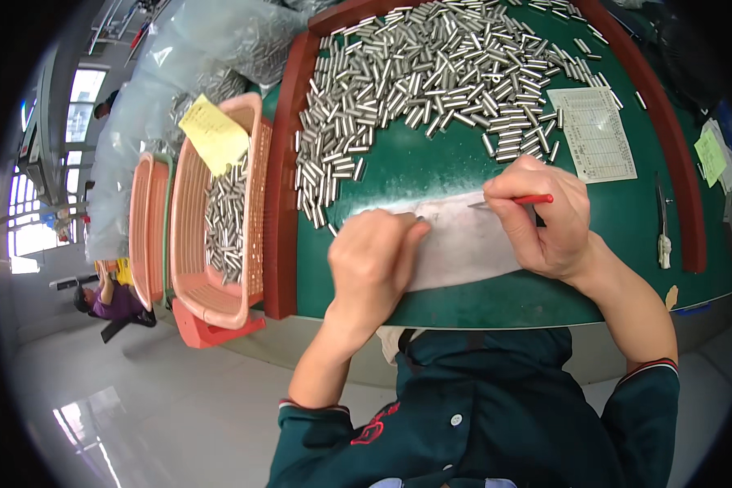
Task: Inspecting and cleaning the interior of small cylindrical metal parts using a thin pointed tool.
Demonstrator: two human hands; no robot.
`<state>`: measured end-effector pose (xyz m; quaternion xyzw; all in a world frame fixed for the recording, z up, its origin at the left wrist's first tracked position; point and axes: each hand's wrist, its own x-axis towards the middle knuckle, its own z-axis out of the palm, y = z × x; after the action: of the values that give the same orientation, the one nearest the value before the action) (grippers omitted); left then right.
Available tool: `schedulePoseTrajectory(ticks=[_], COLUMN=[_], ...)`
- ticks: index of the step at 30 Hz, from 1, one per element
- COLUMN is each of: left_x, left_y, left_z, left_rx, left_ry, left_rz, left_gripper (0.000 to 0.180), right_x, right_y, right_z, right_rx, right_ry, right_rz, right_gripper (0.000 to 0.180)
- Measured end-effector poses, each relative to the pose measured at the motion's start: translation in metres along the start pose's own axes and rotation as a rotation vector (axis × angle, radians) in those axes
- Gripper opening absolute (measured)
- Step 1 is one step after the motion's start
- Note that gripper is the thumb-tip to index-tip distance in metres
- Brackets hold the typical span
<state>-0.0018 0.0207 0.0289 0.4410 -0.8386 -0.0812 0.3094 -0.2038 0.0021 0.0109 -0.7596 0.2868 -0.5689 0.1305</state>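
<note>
My left hand is closed, thumb against curled fingers, over the left part of a whitish cloth. A small grey metal end shows at its thumb tip, apparently a metal pin, mostly hidden by the hand. In my right hand is a slim pointed tool with a red handle. Its thin metal tip points left toward the left hand, above the cloth. Beyond both hands lies a large heap of short, shiny metal pins on the green tabletop.
Dark red wooden rails border the work area. Left of them, a pink basket holds pins and a yellow note. A printed sheet and a slim metal tool lie right. A person is far left.
</note>
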Motion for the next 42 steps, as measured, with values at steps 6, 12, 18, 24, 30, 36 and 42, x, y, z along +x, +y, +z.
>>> schedulePoseTrajectory(ticks=[6, 12, 18, 24, 30, 36, 42], left_x=[0.024, 0.031, 0.025, 0.025, 0.022, 0.022, 0.024], left_y=[-0.004, -0.019, -0.014, -0.017, -0.017, -0.013, -0.011], left_z=[-0.010, 0.021, 0.025, 0.025, 0.026, 0.029, 0.030], left_rx=[-0.943, -1.174, -1.100, -1.060, -1.047, -0.905, -0.617], left_ry=[0.092, -0.066, -0.079, -0.100, -0.111, -0.077, 0.018], left_rz=[-0.581, -0.668, -0.667, -0.647, -0.630, -0.445, -0.263], left_gripper=[0.011, 0.010, 0.013, 0.013, 0.012, 0.006, 0.007], right_x=[-0.001, 0.001, 0.002, 0.002, 0.001, 0.002, 0.001], right_y=[-0.004, -0.002, -0.005, -0.001, -0.001, -0.003, -0.007], right_z=[-0.012, -0.012, -0.009, -0.005, -0.003, -0.003, -0.009], right_rx=[0.122, 0.167, 0.122, 0.096, 0.074, 0.056, 0.000], right_ry=[0.075, 0.183, 0.114, 0.095, 0.083, 0.038, -0.041], right_rz=[-0.037, -0.094, -0.088, -0.090, -0.099, -0.041, 0.015], right_gripper=[0.022, 0.015, 0.018, 0.022, 0.027, 0.025, 0.016])
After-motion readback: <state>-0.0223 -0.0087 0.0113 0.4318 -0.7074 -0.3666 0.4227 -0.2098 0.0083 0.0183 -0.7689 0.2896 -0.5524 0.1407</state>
